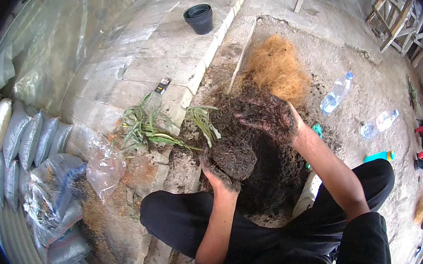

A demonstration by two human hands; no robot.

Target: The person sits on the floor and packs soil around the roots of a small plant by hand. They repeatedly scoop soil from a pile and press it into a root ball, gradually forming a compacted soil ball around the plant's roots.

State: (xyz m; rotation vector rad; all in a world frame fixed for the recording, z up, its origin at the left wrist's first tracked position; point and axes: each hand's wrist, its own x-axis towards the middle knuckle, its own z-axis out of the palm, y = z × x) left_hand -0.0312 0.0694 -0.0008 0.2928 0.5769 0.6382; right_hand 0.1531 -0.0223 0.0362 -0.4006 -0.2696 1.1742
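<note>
A rounded ball of dark soil and fibrous roots (234,158) rests in my left hand (216,176), which cups it from below. Long, strap-like green leaves (203,121) lie just beyond the ball; whether they grow from it I cannot tell. My right hand (269,115) is held above and to the right of the ball, apart from it. Wet dark soil coats its palm and fingers, which are extended with no separate object in them. Below the right hand spreads a heap of dark soil (276,177) between my legs.
Brown coconut fibre (278,67) is heaped ahead. Cut leafy plants (142,128) and a clear plastic bag (105,169) lie left, near stacked filled bags (16,134). Nested black pots (199,18) stand on the boards. Water bottles (337,93) lie to the right.
</note>
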